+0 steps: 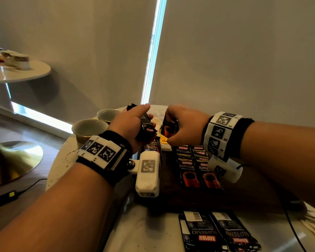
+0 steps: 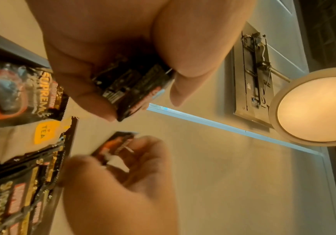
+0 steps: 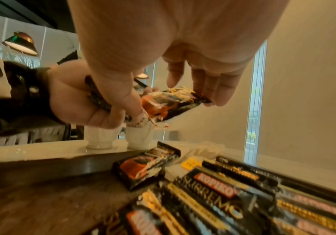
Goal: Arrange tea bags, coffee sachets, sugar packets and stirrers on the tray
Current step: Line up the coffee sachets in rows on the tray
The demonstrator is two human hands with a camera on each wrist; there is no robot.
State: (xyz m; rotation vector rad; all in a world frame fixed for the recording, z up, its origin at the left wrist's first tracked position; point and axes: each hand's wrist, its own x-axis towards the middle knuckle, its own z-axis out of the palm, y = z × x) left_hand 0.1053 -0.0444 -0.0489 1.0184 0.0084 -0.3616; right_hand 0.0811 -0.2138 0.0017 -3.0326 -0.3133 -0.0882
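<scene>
Gripping a stack of sachets (image 1: pixel 146 127), your left hand (image 1: pixel 130 124) hovers over the tray (image 1: pixel 168 180) — your right hand (image 1: pixel 185 125) pinches one sachet (image 1: pixel 168 127).

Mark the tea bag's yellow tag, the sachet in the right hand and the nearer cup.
yellow tea tag (image 2: pixel 43 132), left wrist view, printed face.
coffee sachet in right hand (image 3: pixel 171 103), right wrist view, front.
nearer cup (image 1: pixel 88 128), head view, inner wall.

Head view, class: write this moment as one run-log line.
left hand: grips coffee sachets | right hand: pinches one coffee sachet | tray: sachet rows, tea bag | table: two sachets off tray
</scene>
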